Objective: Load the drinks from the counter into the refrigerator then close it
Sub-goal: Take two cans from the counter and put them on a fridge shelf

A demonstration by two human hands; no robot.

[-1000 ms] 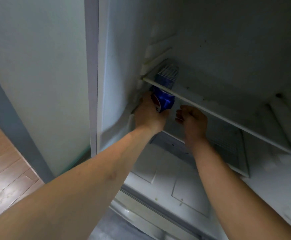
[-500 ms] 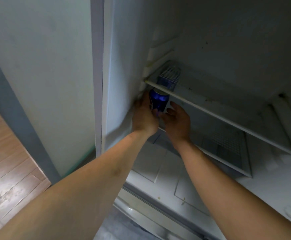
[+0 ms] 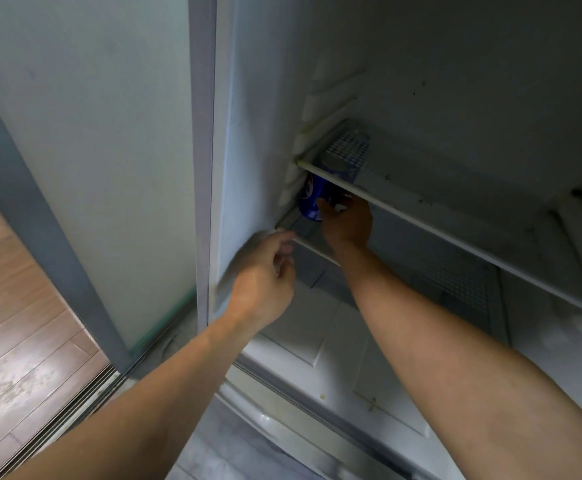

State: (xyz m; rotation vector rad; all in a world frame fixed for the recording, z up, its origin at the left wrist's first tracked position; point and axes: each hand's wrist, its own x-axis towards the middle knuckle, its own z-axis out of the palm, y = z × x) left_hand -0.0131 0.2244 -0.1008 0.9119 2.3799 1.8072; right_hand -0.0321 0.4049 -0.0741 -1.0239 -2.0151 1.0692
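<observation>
The blue can (image 3: pixel 312 199) stands on the lower wire shelf (image 3: pixel 317 249) at the far left of the open refrigerator (image 3: pixel 258 109), tucked under the front rail of the upper shelf (image 3: pixel 421 211) and close to the left inner wall. Its long axis runs up and down, tipped slightly, with the silver top seen through the grid of the shelf above. My right hand (image 3: pixel 346 223) is on it: the thumb curls across the can's front and the fingers go round the right side, so I read it as gripping the can. My left hand (image 3: pixel 265 282) hangs in front of the lower shelf's rail with its fingers loosely curled and nothing in them. Half a second ago that left hand was wrapped round the can while the right only came up beside it; now the right has taken over, the left has drawn back toward me, and the can sits deeper toward the corner.
</observation>
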